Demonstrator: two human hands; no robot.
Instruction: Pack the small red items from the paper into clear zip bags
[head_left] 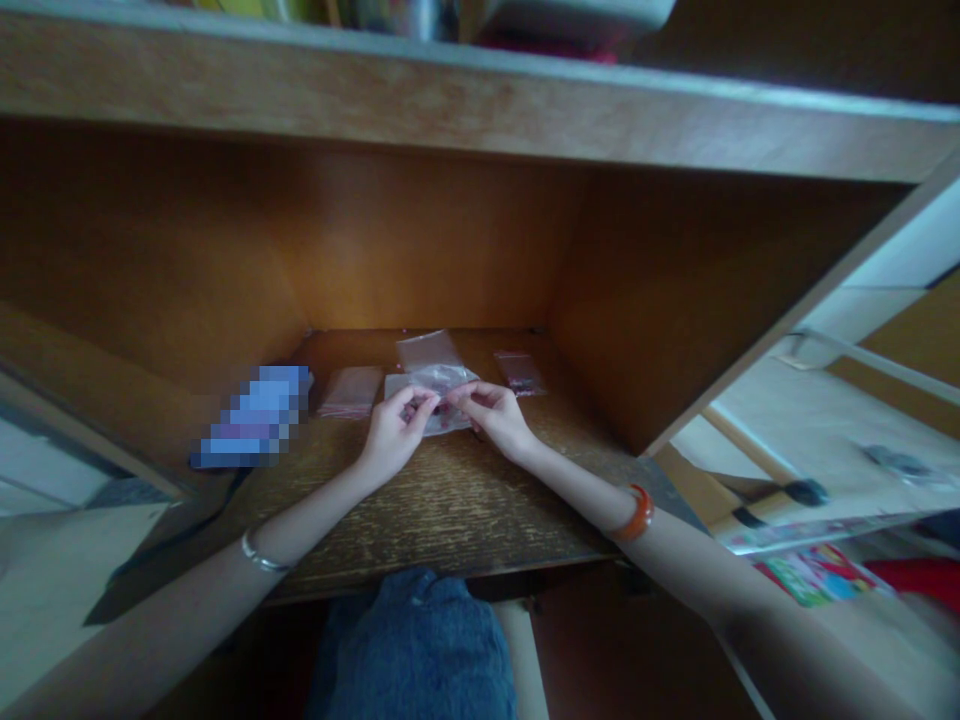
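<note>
My left hand and my right hand meet over the desk, their fingertips pinching a small clear plastic bag with reddish contents. Behind it lies another clear bag, which touches or overlaps the held one. A pinkish flat bag sits left of my left hand, and a small bag with red contents sits beyond my right hand. A silver bangle circles my left wrist, and an orange bangle circles my right.
The dark wooden desktop sits under a wooden shelf and between side panels. A pixelated blue object stands at the left. My denim-covered lap lies below the front edge. A colourful magazine lies low at right.
</note>
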